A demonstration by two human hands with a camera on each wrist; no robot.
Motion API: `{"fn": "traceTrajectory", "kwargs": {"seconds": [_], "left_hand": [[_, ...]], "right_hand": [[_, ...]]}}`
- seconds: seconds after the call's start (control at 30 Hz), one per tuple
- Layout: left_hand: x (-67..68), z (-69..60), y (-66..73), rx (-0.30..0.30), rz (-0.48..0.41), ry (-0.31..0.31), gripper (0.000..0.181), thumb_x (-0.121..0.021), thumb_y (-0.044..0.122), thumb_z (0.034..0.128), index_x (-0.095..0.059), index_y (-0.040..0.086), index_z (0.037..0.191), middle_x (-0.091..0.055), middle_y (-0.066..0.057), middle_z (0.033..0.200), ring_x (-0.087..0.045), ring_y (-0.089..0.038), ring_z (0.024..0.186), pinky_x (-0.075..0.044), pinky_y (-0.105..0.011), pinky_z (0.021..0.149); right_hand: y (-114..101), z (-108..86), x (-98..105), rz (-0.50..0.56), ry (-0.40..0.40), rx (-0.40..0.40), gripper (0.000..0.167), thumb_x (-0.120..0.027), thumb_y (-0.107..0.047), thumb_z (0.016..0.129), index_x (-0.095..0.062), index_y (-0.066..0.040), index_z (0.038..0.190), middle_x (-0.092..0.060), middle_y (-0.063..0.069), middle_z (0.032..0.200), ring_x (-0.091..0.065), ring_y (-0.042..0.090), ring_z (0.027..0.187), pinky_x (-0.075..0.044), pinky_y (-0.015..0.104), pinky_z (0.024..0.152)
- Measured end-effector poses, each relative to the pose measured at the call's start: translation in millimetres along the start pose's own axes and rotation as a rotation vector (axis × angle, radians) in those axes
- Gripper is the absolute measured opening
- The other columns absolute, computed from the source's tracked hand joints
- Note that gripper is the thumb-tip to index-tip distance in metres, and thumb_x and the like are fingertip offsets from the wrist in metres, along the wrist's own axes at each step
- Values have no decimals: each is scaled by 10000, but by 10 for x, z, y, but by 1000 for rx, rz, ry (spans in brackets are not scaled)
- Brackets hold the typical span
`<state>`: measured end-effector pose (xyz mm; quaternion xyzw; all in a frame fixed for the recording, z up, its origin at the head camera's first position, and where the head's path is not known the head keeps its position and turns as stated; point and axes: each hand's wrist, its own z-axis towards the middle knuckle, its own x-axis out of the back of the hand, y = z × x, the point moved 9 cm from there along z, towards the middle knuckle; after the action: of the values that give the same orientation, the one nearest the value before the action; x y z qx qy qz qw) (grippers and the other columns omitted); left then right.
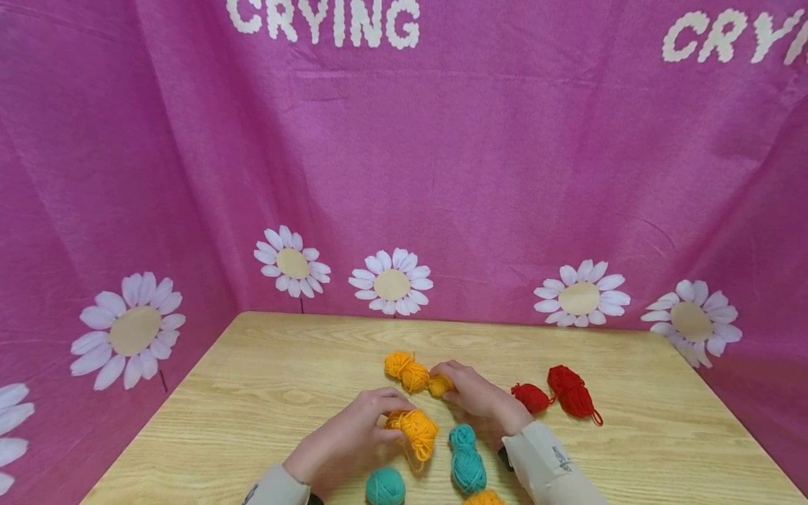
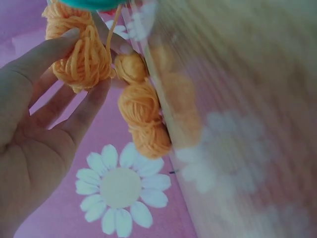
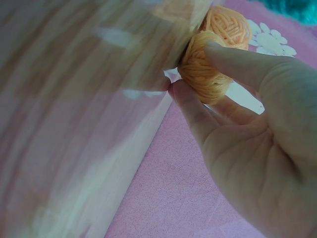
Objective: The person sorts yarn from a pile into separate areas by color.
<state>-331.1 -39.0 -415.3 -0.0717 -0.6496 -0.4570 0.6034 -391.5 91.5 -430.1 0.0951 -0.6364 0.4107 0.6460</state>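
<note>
My left hand (image 1: 362,424) grips an orange-yellow ball of yarn (image 1: 414,429) between thumb and fingers, and a loose strand dangles from it. In the left wrist view the same ball (image 2: 81,54) is pinched by the fingertips. Farther back, my right hand (image 1: 473,389) holds a smaller orange-yellow yarn ball (image 1: 440,384) at the tabletop. The right wrist view shows thumb and fingers around this small ball (image 3: 202,69). Just left of it lies a two-lobed orange-yellow yarn bundle (image 1: 407,371), close to the small ball.
Between the forearms lie a two-lobed teal yarn bundle (image 1: 467,459) and a round teal ball (image 1: 386,486). Another orange ball (image 1: 484,498) is cut off at the bottom edge. Red yarn balls (image 1: 571,391) lie to the right on the wooden table (image 1: 656,449). A pink curtain (image 1: 442,175) hangs behind.
</note>
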Motion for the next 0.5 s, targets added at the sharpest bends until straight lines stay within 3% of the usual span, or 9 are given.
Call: {"fn": "traceTrajectory", "kwargs": {"seconds": [0.5], "left_hand": [[121,126,-337,14,27,98,358,-740,154,866,-682,73,1210,-688,-86,1168,-642,-217,1072,-537,-355,955]], "right_hand": [[5,-17,-2,23,-6,-25,340,-628,32,905,-569,-20,1236,-605,152,1233,-591,290,1104,-506,455,983]]}}
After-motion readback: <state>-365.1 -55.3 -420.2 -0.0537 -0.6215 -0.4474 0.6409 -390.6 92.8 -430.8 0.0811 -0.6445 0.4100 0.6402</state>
